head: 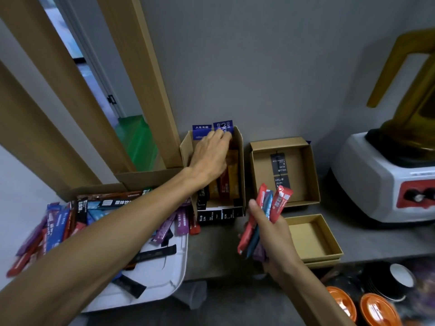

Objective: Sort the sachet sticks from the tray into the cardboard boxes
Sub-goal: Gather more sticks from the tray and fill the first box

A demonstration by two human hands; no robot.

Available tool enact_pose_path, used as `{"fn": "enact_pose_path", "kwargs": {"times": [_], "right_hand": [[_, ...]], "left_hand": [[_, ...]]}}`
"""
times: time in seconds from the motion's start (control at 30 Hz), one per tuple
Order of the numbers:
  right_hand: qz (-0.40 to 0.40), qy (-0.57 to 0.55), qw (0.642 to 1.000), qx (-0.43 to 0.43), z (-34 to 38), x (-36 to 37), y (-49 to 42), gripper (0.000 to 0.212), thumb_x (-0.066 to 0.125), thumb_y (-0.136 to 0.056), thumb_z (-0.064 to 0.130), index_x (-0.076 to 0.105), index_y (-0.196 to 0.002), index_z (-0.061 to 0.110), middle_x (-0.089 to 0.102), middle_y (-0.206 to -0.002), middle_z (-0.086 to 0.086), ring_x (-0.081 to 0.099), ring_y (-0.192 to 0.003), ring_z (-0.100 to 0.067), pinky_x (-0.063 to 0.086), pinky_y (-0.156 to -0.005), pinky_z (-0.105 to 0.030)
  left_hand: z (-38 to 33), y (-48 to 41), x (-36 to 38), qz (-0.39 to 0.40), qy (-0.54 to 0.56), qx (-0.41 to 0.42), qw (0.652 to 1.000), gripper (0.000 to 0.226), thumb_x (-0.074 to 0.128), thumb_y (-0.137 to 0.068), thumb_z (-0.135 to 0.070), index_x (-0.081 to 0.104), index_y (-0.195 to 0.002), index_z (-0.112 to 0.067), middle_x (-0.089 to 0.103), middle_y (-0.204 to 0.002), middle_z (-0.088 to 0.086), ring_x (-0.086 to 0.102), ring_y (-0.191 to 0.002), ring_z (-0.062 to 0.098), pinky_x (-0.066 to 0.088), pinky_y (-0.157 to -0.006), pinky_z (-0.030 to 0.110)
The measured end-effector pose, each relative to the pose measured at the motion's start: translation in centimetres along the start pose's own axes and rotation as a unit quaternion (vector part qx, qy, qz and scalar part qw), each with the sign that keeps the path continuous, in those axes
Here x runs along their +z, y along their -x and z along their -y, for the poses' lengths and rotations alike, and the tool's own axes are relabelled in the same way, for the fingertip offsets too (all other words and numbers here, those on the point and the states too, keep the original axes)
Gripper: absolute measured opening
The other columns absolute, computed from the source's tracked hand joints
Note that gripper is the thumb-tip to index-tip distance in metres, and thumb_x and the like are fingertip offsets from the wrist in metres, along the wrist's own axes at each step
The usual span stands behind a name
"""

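The left hand [209,158] reaches into the tall cardboard box [241,165] at the far middle of the surface [216,250]. Its fingers are bent over the tops of the blue sachets [224,125] that stand against the far wall. I cannot tell if it pinches one or only presses them back. The right hand [275,241] grips a bundle of sachet sticks [270,203], red, blue and purple, held upright just beside the box.

To do this step well, I think the left hand should keep each colour standing in its own row and push the blue ones flat to the wall, so the next stick slides in without bending.

The sticks are thin, glossy foil, probably slippery and easy to fan out. The boxes are matte brown card with stiff edges. Many loose sticks [58,222] lie crossed on the white, smooth tray [164,274] at the near left. A shallow box [310,170] at the right holds black sachets.
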State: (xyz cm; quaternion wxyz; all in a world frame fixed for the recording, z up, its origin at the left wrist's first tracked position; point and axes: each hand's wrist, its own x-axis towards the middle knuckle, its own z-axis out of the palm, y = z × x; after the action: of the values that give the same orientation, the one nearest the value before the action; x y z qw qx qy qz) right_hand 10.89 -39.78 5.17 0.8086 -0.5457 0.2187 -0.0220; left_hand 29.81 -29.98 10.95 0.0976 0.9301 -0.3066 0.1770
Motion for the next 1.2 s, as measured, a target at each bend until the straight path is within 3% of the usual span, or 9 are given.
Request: {"fn": "enact_pose_path", "kwargs": {"times": [0.17,0.27,0.33,0.5,0.83,1.0,1.07,1.17,1.2], "right_hand": [[-0.045,-0.055,0.997,0.018,1.2,-0.2,-1.0,0.04,0.065,-0.091,0.041,0.062,-0.111,0.006,0.059,-0.086,-0.014,0.063,-0.081,-0.028,0.054,-0.076,-0.042],[-0.051,-0.108,0.993,0.01,1.9,0.3,-1.4,0.046,0.066,-0.091,0.039,0.058,-0.118,0.002,0.059,-0.091,-0.016,0.064,-0.085,-0.03,0.057,-0.079,-0.047],[-0.031,-0.127,0.991,-0.002,2.2,0.9,-1.4,0.044,0.067,-0.091,0.038,0.057,-0.115,0.003,0.062,-0.084,-0.012,0.068,-0.075,-0.025,0.06,-0.067,-0.041],[0.022,-0.119,0.992,-0.026,2.4,1.8,-1.2,0.037,0.074,-0.082,0.03,0.06,-0.111,0.011,0.07,-0.088,-0.008,0.073,-0.084,-0.026,0.061,-0.078,-0.044],[-0.062,-0.056,0.995,-0.057,3.8,1.2,-1.6,0.028,0.076,-0.085,0.02,0.064,-0.107,0.009,0.065,-0.079,-0.002,0.065,-0.068,-0.013,0.056,-0.064,-0.028],[-0.022,-0.119,0.992,-0.033,4.2,0.9,-1.2,0.015,0.068,-0.092,0.016,0.061,-0.105,0.011,0.062,-0.069,0.001,0.062,-0.061,-0.009,0.055,-0.059,-0.024],[0.016,-0.11,0.993,-0.035,4.5,0.3,-0.8,0.013,0.065,-0.092,0.011,0.059,-0.104,0.013,0.059,-0.069,0.0,0.06,-0.06,-0.009,0.053,-0.057,-0.023],[0.076,-0.053,0.995,-0.046,4.9,-0.4,-0.1,0.023,0.058,-0.091,0.003,0.063,-0.113,0.003,0.061,-0.075,-0.004,0.053,-0.057,-0.008,0.049,-0.055,-0.022],[0.097,-0.053,0.993,-0.05,4.9,-0.6,0.2,0.026,0.055,-0.09,0.001,0.062,-0.115,-0.001,0.067,-0.084,-0.007,0.051,-0.055,-0.008,0.049,-0.055,-0.022]], "left_hand": [[-1.9,3.7,-3.5,0.046,0.195,-0.051,0.978,0.011,0.065,-0.092,-0.029,0.059,-0.1,-0.024,0.058,-0.098,-0.01,0.054,-0.086,0.001,0.046,-0.076,0.02],[-3.1,8.5,-4.7,0.192,0.295,-0.043,0.935,0.017,0.066,-0.089,-0.046,0.062,-0.096,-0.032,0.065,-0.087,-0.011,0.061,-0.075,0.001,0.049,-0.063,0.019],[-3.4,11.2,-4.2,0.239,0.314,-0.045,0.918,0.025,0.07,-0.084,-0.05,0.065,-0.101,-0.033,0.068,-0.088,-0.011,0.063,-0.078,0.0,0.052,-0.065,0.019],[-2.5,14.1,-2.8,0.193,0.443,-0.121,0.867,0.005,0.068,-0.093,-0.028,0.07,-0.095,-0.024,0.073,-0.084,-0.002,0.07,-0.076,0.009,0.059,-0.075,0.036],[-2.0,16.2,-4.5,0.182,0.558,-0.188,0.788,0.011,0.065,-0.094,-0.014,0.072,-0.089,-0.007,0.068,-0.068,0.006,0.065,-0.064,0.011,0.049,-0.061,0.018],[-2.0,16.5,-4.1,0.127,0.61,-0.264,0.736,0.019,0.058,-0.098,-0.017,0.07,-0.111,-0.01,0.066,-0.063,0.011,0.063,-0.056,0.019,0.039,-0.048,0.02],[-1.7,16.3,-3.8,0.099,0.662,-0.3,0.679,0.023,0.053,-0.1,-0.015,0.066,-0.118,-0.011,0.074,-0.08,0.016,0.071,-0.071,0.025,0.046,-0.055,0.022],[-1.5,15.4,-3.8,0.053,0.764,-0.346,0.542,0.027,0.047,-0.101,-0.013,0.065,-0.119,-0.004,0.073,-0.102,0.022,0.072,-0.094,0.028,0.056,-0.068,0.026],[-1.5,15.2,-3.8,0.039,0.77,-0.352,0.531,0.028,0.048,-0.101,-0.017,0.066,-0.117,-0.003,0.073,-0.104,0.021,0.072,-0.096,0.029,0.056,-0.07,0.026]]}}
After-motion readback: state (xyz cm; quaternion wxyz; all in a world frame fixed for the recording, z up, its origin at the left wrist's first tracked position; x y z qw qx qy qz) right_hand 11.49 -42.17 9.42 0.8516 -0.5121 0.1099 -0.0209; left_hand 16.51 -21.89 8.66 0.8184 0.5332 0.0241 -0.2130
